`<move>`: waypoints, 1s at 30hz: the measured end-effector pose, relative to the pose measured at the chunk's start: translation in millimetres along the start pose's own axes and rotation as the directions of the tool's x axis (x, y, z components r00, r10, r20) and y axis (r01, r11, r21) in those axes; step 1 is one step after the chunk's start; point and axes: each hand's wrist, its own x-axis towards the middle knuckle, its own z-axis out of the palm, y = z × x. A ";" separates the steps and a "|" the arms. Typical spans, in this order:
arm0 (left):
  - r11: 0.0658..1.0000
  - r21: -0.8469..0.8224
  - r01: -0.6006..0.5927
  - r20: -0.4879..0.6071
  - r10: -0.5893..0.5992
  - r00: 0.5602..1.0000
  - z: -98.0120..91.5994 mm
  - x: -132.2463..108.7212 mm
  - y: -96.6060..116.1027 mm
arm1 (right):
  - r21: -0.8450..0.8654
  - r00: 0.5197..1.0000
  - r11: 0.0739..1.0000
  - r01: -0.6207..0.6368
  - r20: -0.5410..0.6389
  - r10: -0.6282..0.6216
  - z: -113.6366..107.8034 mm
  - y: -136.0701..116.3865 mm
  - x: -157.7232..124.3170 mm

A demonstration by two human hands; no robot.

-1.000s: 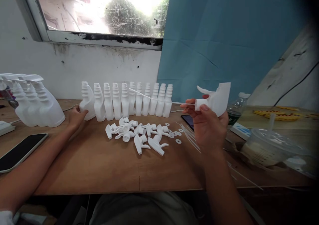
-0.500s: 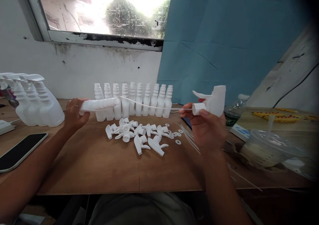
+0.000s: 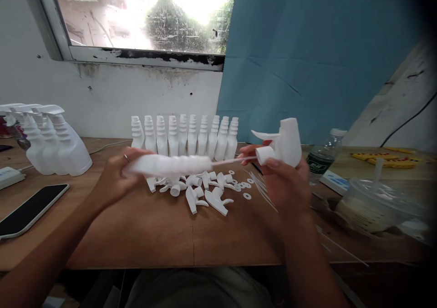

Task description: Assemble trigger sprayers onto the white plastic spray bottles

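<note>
My left hand (image 3: pixel 123 176) is closed round a white plastic bottle (image 3: pixel 170 164), held sideways with its neck to the right and blurred by motion. In my right hand (image 3: pixel 285 180) is a white trigger sprayer head (image 3: pixel 288 142), its collar facing left. A thin tube (image 3: pixel 234 160) runs from that collar to the bottle's mouth, and most of its length is hidden inside the bottle. Under the bottle lies a pile of loose sprayer heads (image 3: pixel 194 199). White ring washers (image 3: pixel 247 196) and several thin tubes (image 3: pixel 264 189) are on the table near my right hand.
A row of white bottles (image 3: pixel 221 139) stands by the wall. Sprayer-topped bottles (image 3: pixel 73 148) stand left, behind a phone (image 3: pixel 32 210). On the right are a drink bottle (image 3: pixel 322 158) and a lidded plastic cup (image 3: pixel 368 203) with a straw. The wooden table's front edge (image 3: pixel 191 267) is close to me.
My left hand has brought the bottle rightward and slightly down, over the tube, so much less tube shows. The sprayer head has shifted a little left in my right hand.
</note>
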 end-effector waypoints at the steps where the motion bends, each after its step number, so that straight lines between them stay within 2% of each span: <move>1: 0.997 -0.067 -0.025 0.104 0.032 0.994 1.6 -11.0 15.2 | 0.005 1.000 1.000 -0.001 0.028 0.001 1.0 -3.7 -2.6; 2: 0.992 -0.123 0.001 0.201 0.024 0.979 4.0 -23.5 29.3 | 0.008 0.998 1.000 -0.012 0.063 0.011 1.5 -7.6 -5.5; 4: 0.958 -0.246 0.145 0.361 -0.048 0.931 10.8 -49.7 52.0 | 0.005 0.990 0.999 -0.053 0.131 0.052 0.7 -14.5 -10.7; 7: 0.832 -0.389 0.396 0.609 -0.090 0.788 22.4 -79.7 70.6 | -0.051 0.954 0.985 -0.166 0.244 0.173 -3.3 -18.9 -13.2; 9: 0.781 -0.365 0.507 0.731 -0.096 0.675 27.6 -88.6 75.3 | -0.170 0.885 0.947 -0.271 0.344 0.315 -4.8 -17.9 -10.7; 11: 0.777 -0.287 0.561 0.805 -0.121 0.580 30.5 -90.7 76.0 | -0.316 0.774 0.881 -0.354 0.429 0.465 -3.5 -15.3 -7.0; 12: 0.785 -0.254 0.565 0.819 -0.136 0.557 31.4 -90.8 75.1 | -0.373 0.719 0.848 -0.376 0.459 0.521 -1.7 -13.7 -5.4; 13: 0.799 -0.231 0.556 0.821 -0.146 0.552 32.3 -90.9 73.6 | -0.417 0.672 0.822 -0.389 0.482 0.562 0.7 -11.9 -4.3; 15: 0.842 -0.188 0.505 0.806 -0.161 0.569 34.3 -92.1 68.9 | -0.478 0.595 0.784 -0.396 0.517 0.616 6.1 -7.8 -3.9; 17: 0.894 -0.129 0.430 0.787 -0.171 0.592 36.7 -93.7 63.1 | -0.555 0.537 0.745 -0.369 0.527 0.659 10.7 -2.7 -5.7; 20: 0.925 -0.133 0.357 0.782 -0.124 0.611 39.6 -89.4 56.4 | -0.637 0.492 0.689 -0.345 0.502 0.711 14.7 6.1 -10.4; 22: 0.907 -0.214 0.362 0.769 -0.072 0.635 41.2 -78.7 55.4 | -0.623 0.472 0.673 -0.399 0.490 0.733 16.2 11.8 -14.0; 23: 0.885 -0.274 0.377 0.738 -0.058 0.672 42.3 -71.4 56.2 | -0.602 0.460 0.667 -0.438 0.488 0.742 16.9 14.4 -15.8; 24: 0.858 -0.342 0.384 0.679 -0.057 0.732 43.6 -63.4 57.8 | -0.579 0.456 0.664 -0.473 0.484 0.747 17.7 16.8 -17.7; 26: 0.799 -0.483 0.358 0.497 -0.086 0.863 46.8 -47.9 63.1 | -0.542 0.468 0.665 -0.515 0.472 0.747 19.5 21.1 -21.4; 27: 0.773 -0.543 0.328 0.402 -0.104 0.910 48.5 -41.4 66.5 | -0.528 0.477 0.667 -0.525 0.467 0.745 20.5 22.9 -23.0; 28: 0.755 -0.586 0.296 0.329 -0.113 0.938 50.1 -36.3 70.0 | -0.513 0.482 0.672 -0.534 0.468 0.741 21.6 24.5 -24.5; 30: 0.756 -0.606 0.246 0.276 -0.089 0.957 52.8 -30.1 76.3 | -0.473 0.481 0.679 -0.561 0.481 0.733 23.6 27.3 -26.7</move>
